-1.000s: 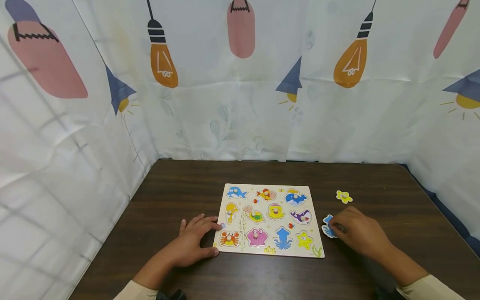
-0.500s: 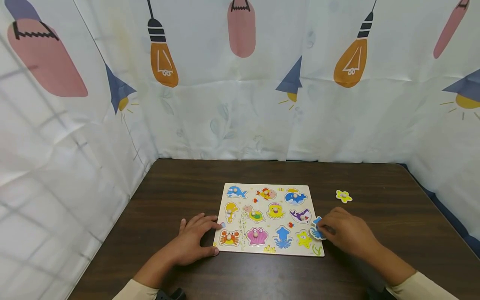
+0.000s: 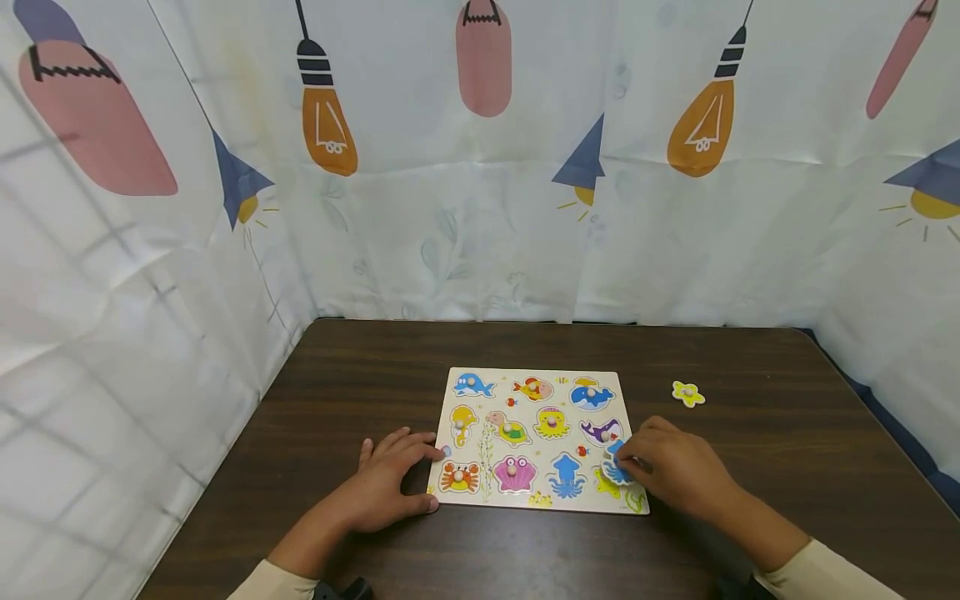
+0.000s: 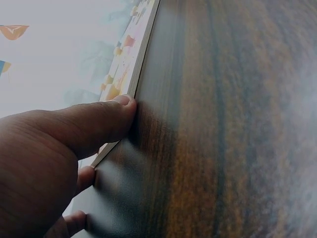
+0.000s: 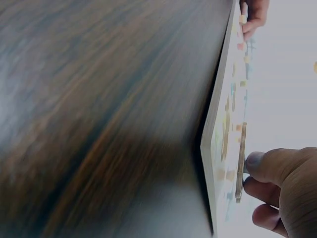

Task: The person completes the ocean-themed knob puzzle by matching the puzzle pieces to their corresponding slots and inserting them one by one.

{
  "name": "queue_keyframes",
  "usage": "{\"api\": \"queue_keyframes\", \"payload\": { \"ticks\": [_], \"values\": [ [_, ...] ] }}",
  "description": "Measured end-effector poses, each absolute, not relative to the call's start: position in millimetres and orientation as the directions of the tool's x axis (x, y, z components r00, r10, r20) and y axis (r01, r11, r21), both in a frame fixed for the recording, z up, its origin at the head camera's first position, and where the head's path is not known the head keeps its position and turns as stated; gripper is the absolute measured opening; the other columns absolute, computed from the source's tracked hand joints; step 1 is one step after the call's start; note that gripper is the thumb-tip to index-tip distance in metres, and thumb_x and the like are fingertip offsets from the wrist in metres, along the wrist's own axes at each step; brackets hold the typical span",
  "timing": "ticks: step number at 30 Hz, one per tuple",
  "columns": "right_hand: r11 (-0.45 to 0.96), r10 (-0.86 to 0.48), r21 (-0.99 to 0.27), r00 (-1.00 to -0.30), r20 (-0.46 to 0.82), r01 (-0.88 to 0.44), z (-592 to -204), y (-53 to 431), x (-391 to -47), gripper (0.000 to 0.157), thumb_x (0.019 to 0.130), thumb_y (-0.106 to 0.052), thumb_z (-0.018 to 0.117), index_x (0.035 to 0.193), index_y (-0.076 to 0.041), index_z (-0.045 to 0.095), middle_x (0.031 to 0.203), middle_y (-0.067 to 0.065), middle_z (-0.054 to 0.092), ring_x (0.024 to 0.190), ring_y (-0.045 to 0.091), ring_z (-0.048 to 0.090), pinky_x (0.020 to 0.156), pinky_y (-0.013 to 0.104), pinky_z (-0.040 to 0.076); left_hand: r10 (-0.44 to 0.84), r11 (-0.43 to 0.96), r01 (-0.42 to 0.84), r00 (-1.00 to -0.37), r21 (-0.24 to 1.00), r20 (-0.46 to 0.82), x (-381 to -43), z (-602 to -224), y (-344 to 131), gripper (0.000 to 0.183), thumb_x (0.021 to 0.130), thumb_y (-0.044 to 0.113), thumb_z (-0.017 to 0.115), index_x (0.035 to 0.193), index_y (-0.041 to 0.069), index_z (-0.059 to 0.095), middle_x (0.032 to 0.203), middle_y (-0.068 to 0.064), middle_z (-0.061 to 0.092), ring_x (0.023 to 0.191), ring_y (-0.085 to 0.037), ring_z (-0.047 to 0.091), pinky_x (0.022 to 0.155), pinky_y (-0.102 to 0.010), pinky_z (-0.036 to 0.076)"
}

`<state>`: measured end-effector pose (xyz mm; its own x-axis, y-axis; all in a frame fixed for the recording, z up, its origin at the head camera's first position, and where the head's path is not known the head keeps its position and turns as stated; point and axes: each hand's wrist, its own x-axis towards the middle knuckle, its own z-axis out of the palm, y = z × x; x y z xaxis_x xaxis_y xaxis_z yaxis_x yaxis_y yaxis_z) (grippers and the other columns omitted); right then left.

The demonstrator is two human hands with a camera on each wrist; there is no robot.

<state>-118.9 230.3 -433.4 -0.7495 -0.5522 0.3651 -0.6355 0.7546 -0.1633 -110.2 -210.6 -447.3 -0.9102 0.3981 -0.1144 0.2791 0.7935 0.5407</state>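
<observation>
A wooden knob puzzle board (image 3: pixel 525 500) with sea-animal shapes lies on the table. My left hand (image 3: pixel 386 483) is at its left side, fingers spread, with a fingertip at the left edge and the thumb at the near-left corner. My right hand (image 3: pixel 678 467) pinches a blue-and-white puzzle piece (image 3: pixel 617 468) between thumb and fingers. In the right wrist view the piece (image 5: pixel 241 163) stands on edge just above the board. It partly covers the printed yellow star (image 3: pixel 606 485). Left of it is the blue squid shape (image 3: pixel 566 477), with no knob showing.
A yellow star piece (image 3: pixel 688 394) with a knob lies on the table (image 3: pixel 375 358) beyond my right hand. Several knobbed pieces sit in the board, including the crab (image 3: pixel 459 477) and pink shell (image 3: pixel 514 474). A patterned white curtain (image 3: pixel 480 233) hangs behind the table.
My right hand has lifted the blue piece from the table right of the board and carried it left over the board's right edge. My left hand stays where it was.
</observation>
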Motion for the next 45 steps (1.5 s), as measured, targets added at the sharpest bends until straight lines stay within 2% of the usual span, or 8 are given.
{"api": "queue_keyframes", "payload": {
  "ticks": [7, 26, 45],
  "values": [
    [0.728, -0.581, -0.168, -0.729, 0.363, -0.665, -436.0, 222.1, -122.0, 0.018, 0.077, -0.018, 0.091, 0.09, -0.025, 0.079, 0.089, -0.017, 0.07, 0.086, 0.006, 0.056, 0.057, 0.021, 0.049, 0.402, 0.789, 0.284, -0.909, 0.544, -0.11, -110.1, -447.7, -210.6, 0.056, 0.082, 0.043, 0.085, 0.132, 0.03, 0.063, 0.155, 0.0, 0.045, 0.151, -0.039, 0.023, 0.109, -0.08, -0.001],
    [0.687, -0.617, -0.192, -0.702, 0.355, -0.701, -440.7, 198.6, -124.0, 0.014, 0.08, -0.02, 0.089, 0.089, -0.026, 0.08, 0.086, -0.021, 0.067, 0.087, 0.005, 0.057, 0.064, 0.024, 0.054, 0.4, 0.789, 0.285, -0.911, 0.545, -0.104, -109.3, -446.5, -210.5, 0.056, 0.081, 0.043, 0.086, 0.13, 0.028, 0.064, 0.155, -0.002, 0.045, 0.151, -0.04, 0.023, 0.109, -0.08, -0.002],
    [0.651, -0.656, -0.16, -0.656, 0.373, -0.742, -444.2, 179.7, -125.5, 0.013, 0.08, -0.025, 0.089, 0.089, -0.026, 0.081, 0.085, -0.022, 0.069, 0.085, 0.005, 0.058, 0.063, 0.022, 0.052, 0.407, 0.781, 0.291, -0.908, 0.553, -0.096, -110.1, -448.5, -210.4, 0.056, 0.082, 0.042, 0.085, 0.132, 0.029, 0.063, 0.154, 0.0, 0.045, 0.151, -0.04, 0.022, 0.107, -0.081, -0.003]
  ]
}}
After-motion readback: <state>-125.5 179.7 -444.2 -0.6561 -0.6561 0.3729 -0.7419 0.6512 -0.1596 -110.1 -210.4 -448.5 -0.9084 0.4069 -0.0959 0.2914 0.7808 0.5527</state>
